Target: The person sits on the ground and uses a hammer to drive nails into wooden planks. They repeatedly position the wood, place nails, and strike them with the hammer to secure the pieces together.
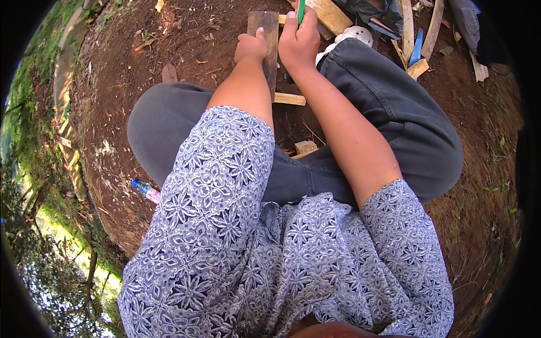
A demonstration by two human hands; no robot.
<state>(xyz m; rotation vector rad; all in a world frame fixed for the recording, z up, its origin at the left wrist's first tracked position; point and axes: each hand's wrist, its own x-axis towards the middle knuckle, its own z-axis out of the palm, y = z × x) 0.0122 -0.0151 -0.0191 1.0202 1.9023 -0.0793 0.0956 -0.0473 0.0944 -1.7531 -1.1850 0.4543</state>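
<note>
A flat, dark brown board (pixel 270 39) stretches away in front of my crossed legs. My left hand (pixel 251 48) is closed on its left side, thumb lying on the face. Just right of the board, my right hand (pixel 300 45) is wrapped round a slim green stick-shaped thing (pixel 301 9); its upper end is cut off by the picture's edge, so its kind is unclear. A pale wood strip (pixel 289 99) pokes out from the board's near end, and another wood piece (pixel 282 21) shows between the board and my right hand.
Wood offcuts (pixel 332 17), slats (pixel 407 31) and a blue piece (pixel 416 48) lie at the far right, near a white shoe (pixel 355 35). A small wood block (pixel 305 147) sits between my legs. A blue-capped bottle (pixel 145 190) lies on bare soil at left.
</note>
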